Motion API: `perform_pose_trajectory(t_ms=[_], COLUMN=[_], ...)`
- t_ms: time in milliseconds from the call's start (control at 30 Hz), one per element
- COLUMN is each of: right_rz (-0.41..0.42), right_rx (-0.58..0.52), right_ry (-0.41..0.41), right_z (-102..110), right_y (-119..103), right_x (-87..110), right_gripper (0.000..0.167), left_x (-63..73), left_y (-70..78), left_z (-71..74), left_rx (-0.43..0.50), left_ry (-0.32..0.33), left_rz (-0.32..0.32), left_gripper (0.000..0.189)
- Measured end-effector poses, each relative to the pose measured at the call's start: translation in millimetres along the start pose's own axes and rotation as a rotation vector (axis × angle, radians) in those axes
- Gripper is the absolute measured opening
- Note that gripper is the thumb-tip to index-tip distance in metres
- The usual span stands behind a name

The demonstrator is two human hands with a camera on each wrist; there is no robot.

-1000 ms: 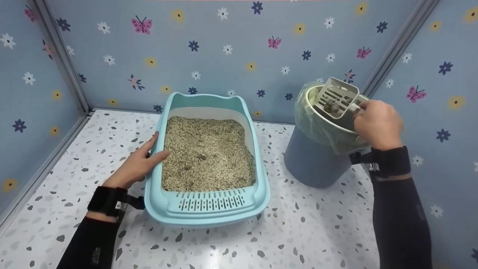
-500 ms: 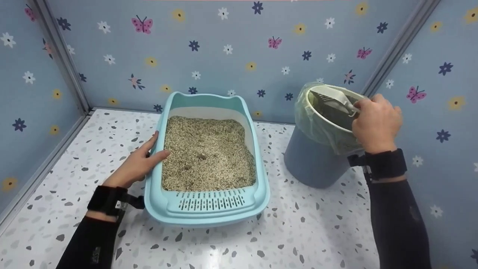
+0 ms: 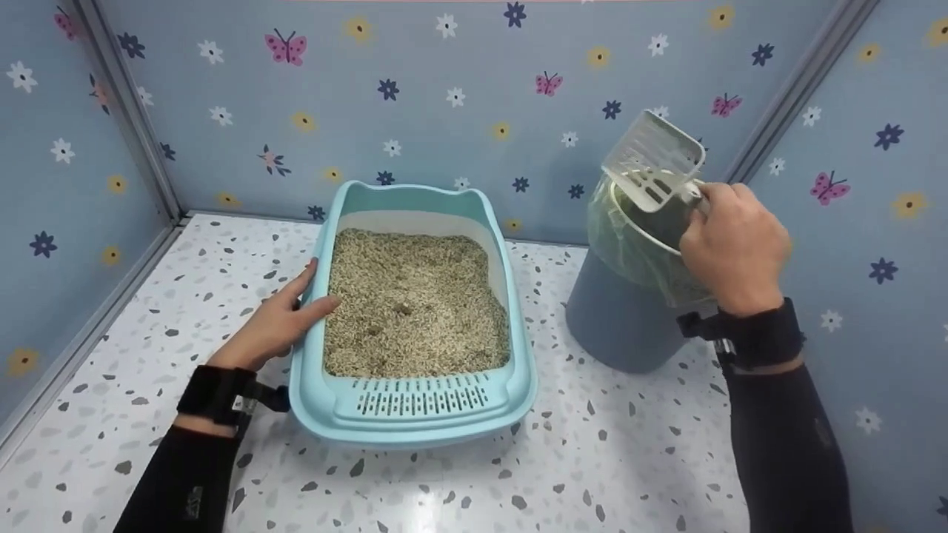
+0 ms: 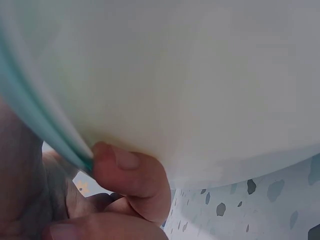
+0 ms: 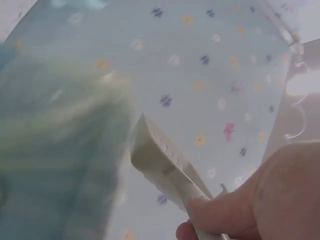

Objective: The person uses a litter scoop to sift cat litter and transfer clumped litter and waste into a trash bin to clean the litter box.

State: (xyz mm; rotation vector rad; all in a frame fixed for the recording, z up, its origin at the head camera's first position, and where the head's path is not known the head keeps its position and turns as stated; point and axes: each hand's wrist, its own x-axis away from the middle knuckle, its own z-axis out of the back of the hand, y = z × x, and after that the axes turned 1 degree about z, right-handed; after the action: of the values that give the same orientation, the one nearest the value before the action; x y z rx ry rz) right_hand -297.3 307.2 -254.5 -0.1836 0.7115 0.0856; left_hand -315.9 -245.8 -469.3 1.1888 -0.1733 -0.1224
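A light blue litter box filled with tan litter stands in the middle of the head view. My left hand grips its left rim, thumb over the inner edge; in the left wrist view, curled fingers reach under the rim. On the right, my right hand holds a pale slotted litter scoop by its handle, over the mouth of a trash bin. The scoop is tilted, and no clumps show in it. A thin greenish bag lines the bin and hangs over its rim.
A few dark clumps lie on the litter's surface. Flower-patterned panels close off the back and both sides. Speckled white flooring lies under the box and bin.
The scoop, carrying clumps a second ago, was tipped down into the bin and has since risen above its rim with none visible. The left hand has stayed on the litter box.
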Motion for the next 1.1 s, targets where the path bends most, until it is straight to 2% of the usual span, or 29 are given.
perform_pose_trajectory(t_ms=[100,233,400,533,600,767,900,1100], right_rz=[0.049,0.133,0.264,0.384,0.416,0.461,0.534,0.584], right_rx=[-0.071,-0.129,-0.106,-0.027,0.016,0.173,0.302,0.397], right_ry=[-0.078,-0.255,-0.438,-0.53,-0.578,-0.682,-0.759,-0.861], right_z=[5.8,5.4,-15.4,-39.0,-49.4,-69.4,-76.4,-78.2], right_y=[-20.4,-49.1,-83.0,-107.6,-119.6,-150.5,-170.8,-194.1], right_x=[4.3,8.9,11.8,14.5,15.1,9.6,3.4,-6.2], right_gripper=[0.029,0.03,0.027,0.023,0.022,0.036,0.036,0.026], left_x=[-0.6,-1.1,-1.4,-2.2,-2.6,-1.8,-1.0,-1.4], left_y=[0.7,0.2,-0.8,-2.5,-3.0,-1.8,-1.4,-2.4], left_z=[0.0,0.4,0.2,-0.7,-0.8,-0.1,-0.4,0.9], left_rx=[-0.008,-0.01,0.013,0.023,0.027,0.022,0.021,0.044], left_ry=[0.001,0.0,0.002,-0.002,-0.004,-0.003,-0.009,-0.012], left_rz=[-0.003,-0.001,0.002,-0.009,-0.015,-0.013,-0.018,-0.021], left_gripper=[0.097,0.097,0.097,0.097,0.097,0.098,0.098,0.097])
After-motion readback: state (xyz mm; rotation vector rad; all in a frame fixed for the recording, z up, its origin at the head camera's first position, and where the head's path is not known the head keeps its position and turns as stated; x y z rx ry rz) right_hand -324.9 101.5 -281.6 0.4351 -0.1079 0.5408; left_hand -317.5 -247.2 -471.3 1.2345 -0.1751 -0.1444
